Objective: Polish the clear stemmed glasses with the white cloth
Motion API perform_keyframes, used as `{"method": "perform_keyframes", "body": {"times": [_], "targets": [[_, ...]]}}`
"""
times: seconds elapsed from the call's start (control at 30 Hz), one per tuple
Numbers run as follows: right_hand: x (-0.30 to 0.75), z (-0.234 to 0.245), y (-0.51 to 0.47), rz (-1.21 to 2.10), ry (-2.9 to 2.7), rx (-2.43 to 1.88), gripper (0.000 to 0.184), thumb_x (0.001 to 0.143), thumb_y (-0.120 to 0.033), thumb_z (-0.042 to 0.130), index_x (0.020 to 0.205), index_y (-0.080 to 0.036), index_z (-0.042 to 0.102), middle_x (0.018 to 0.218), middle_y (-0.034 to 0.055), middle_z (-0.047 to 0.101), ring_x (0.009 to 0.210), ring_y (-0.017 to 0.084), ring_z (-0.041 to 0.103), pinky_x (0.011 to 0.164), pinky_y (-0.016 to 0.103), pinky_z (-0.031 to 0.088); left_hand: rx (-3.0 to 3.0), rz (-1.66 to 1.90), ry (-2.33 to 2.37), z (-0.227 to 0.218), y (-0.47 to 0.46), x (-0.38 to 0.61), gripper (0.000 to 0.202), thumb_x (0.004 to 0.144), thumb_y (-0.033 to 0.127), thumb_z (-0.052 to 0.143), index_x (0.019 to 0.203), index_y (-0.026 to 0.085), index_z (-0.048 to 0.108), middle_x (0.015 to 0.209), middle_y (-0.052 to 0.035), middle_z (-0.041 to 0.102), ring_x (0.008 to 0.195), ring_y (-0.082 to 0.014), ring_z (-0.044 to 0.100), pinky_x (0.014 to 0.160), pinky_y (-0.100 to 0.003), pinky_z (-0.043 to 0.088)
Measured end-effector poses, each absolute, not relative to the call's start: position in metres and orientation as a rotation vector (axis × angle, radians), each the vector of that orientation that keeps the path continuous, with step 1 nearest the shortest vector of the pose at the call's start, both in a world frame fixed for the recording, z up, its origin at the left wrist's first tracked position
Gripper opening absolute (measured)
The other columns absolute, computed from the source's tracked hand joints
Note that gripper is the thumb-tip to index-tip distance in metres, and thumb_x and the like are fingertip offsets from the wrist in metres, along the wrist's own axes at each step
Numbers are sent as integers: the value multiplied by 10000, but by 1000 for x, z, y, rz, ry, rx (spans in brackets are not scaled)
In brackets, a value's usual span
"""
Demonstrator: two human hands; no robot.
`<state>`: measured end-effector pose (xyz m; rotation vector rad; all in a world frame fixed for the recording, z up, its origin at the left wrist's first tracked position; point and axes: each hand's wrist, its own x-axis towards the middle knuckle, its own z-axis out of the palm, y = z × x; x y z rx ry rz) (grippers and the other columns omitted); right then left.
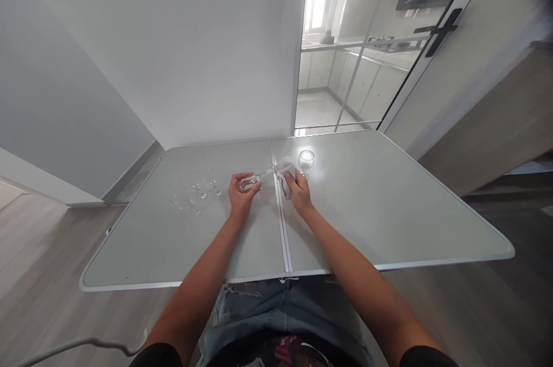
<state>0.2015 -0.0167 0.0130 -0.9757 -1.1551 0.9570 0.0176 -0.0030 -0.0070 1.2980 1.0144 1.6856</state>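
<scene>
My left hand (242, 193) is closed around the bowl of a wine glass (249, 182), which lies tilted with its stem pointing right. A white cloth (285, 176) is gripped in my right hand (299, 189), at the foot end of that glass. The cloth hides the foot. Just beyond my right hand stands a second wine glass (306, 161), upright on the table. To the left of my left hand is a group of clear glassware (203, 193), hard to make out against the tabletop.
The pale folding table (354, 205) has a metal seam (281, 229) down its middle. A white wall (216, 56) rises behind it. At the back right is a glass door (367, 56) with a black handle (440, 33). A cable (82, 343) shows at lower left.
</scene>
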Motion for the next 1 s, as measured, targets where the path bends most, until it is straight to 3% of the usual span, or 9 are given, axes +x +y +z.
{"method": "perform_keyframes", "body": {"times": [0.17,0.37,0.57,0.73,0.93,1.0], "targets": [[201,11,-14,976,-1077,-938,370,941,-574,539,887,-214,608,796,5,552,734,147,488,684,261,428,1354,1574,952,-5,-6,17,486,683,370,873,1041,221,580,1146,-72,671,844,-164,692,650,-335,650],[201,7,-12,1026,-1137,-944,371,940,-562,551,819,-212,574,741,-8,496,679,137,436,621,253,394,1295,1679,1012,-5,-4,16,488,693,372,866,1049,226,566,1154,-65,666,837,-156,686,648,-331,650],[201,9,-13,1003,-1114,-916,370,934,-581,542,936,-218,615,837,19,586,767,162,513,700,269,448,1318,1593,976,-5,-5,18,482,686,367,870,1038,219,576,1137,-73,668,829,-162,682,620,-332,655],[200,10,-15,994,-1177,-986,391,932,-599,531,855,-220,588,752,-2,547,693,154,470,644,265,430,1248,1668,1018,-5,-3,15,480,697,354,864,1051,224,567,1135,-65,654,817,-149,670,626,-331,655],[200,11,-14,971,-1176,-942,361,942,-573,516,963,-227,619,866,27,601,828,179,530,764,281,469,1340,1567,992,-4,-6,18,475,687,382,864,1038,222,587,1133,-70,665,858,-179,690,622,-341,653],[200,9,-12,978,-1185,-967,364,939,-573,522,929,-221,614,835,20,587,799,173,518,734,272,459,1347,1590,1002,-5,-6,19,482,687,387,863,1046,225,583,1140,-70,668,873,-185,694,630,-341,652]]}}
